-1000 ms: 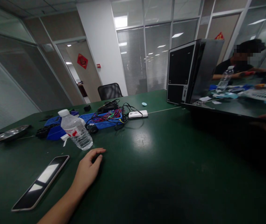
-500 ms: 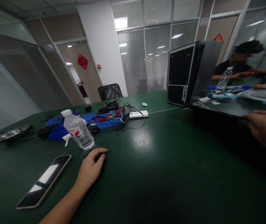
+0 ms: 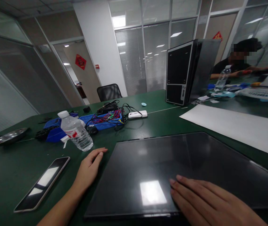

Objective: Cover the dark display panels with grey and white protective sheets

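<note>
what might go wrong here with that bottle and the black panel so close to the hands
The clear bottle stands just beyond the left hand, so a careless sweep might knock it over, perhaps onto the glossy black panel. The right hand is over that panel's face, so its fingers could smudge the surface. The phone lies beside the left forearm and might get nudged.

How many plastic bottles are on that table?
2: a near bottle just beyond the left hand; a far bottle on the right, near another person. Others may be hidden.
</note>
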`<state>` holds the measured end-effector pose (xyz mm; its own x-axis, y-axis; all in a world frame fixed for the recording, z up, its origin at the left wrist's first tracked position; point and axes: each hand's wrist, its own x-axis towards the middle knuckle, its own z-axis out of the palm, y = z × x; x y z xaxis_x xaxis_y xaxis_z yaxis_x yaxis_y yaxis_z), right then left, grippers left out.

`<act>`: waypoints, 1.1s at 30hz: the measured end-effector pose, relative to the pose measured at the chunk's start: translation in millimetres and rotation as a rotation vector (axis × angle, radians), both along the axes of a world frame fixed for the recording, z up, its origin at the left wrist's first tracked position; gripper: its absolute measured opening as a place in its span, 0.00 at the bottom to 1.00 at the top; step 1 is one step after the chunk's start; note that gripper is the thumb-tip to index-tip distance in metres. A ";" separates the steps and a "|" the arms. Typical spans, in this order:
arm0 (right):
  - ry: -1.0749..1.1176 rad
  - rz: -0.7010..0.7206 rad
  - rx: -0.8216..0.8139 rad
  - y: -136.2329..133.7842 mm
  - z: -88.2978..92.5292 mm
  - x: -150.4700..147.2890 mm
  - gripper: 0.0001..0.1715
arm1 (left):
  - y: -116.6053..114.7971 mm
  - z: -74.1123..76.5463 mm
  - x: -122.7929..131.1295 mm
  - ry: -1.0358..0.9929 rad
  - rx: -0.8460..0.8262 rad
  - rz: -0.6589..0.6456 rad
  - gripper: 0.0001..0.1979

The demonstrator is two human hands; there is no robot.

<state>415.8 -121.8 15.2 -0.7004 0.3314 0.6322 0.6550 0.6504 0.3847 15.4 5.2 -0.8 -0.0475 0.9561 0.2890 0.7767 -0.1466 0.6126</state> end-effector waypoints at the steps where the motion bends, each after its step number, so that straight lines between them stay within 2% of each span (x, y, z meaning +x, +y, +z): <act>1: -0.008 0.001 -0.006 4.6 0.5 -9.9 0.22 | -0.3 1.0 0.5 0.019 -0.006 -0.025 0.28; 4: 0.007 0.071 -0.132 24.7 4.7 -25.2 0.12 | -1.7 2.0 1.8 0.104 -0.029 -0.080 0.26; 6: 0.005 0.074 -0.266 50.0 11.6 -17.9 0.15 | -2.6 0.6 2.4 0.167 -0.037 -0.087 0.26; 7: 0.014 0.018 -0.315 67.9 15.0 -7.1 0.16 | -3.0 -0.6 2.4 0.195 -0.039 -0.084 0.27; 10: 0.041 -0.249 -0.235 137.6 13.8 54.9 0.16 | -3.7 -4.2 1.7 0.261 -0.042 -0.065 0.30; 12: 0.131 -0.395 -0.104 184.8 -1.3 114.3 0.20 | -3.5 -5.3 0.8 0.295 -0.048 -0.055 0.30; 14: 0.231 -0.333 0.034 220.7 -23.7 174.7 0.26 | -2.2 -5.2 0.4 0.324 -0.056 -0.045 0.30; 16: 0.239 -0.275 0.030 241.6 -44.2 224.3 0.23 | 0.1 -4.3 0.9 0.347 -0.066 -0.034 0.30; 19: 0.246 -0.214 0.020 251.8 -58.7 268.1 0.19 | 4.0 -3.0 3.2 0.375 -0.080 -0.007 0.30; 22: 0.230 -0.198 0.013 251.8 -58.5 284.7 0.14 | 5.0 -2.1 4.5 0.395 -0.089 0.011 0.30; 25: 0.253 -0.238 0.030 248.4 -56.2 290.2 0.22 | 1.7 -0.1 1.8 0.394 -0.096 0.002 0.30; 29: 0.341 -0.425 0.017 232.9 -51.6 284.3 0.32 | -4.5 2.5 -4.5 0.371 -0.100 -0.059 0.29; 33: 0.327 -0.681 -0.146 208.6 -36.7 250.5 0.32 | -7.3 -0.3 -6.3 0.361 -0.097 -0.093 0.30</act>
<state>666.3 86.8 -21.4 -0.0973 0.7186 0.6886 0.9947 0.0924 0.0442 9.2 -2.1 -1.1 0.1290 0.9754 0.1789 0.9309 -0.1813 0.3171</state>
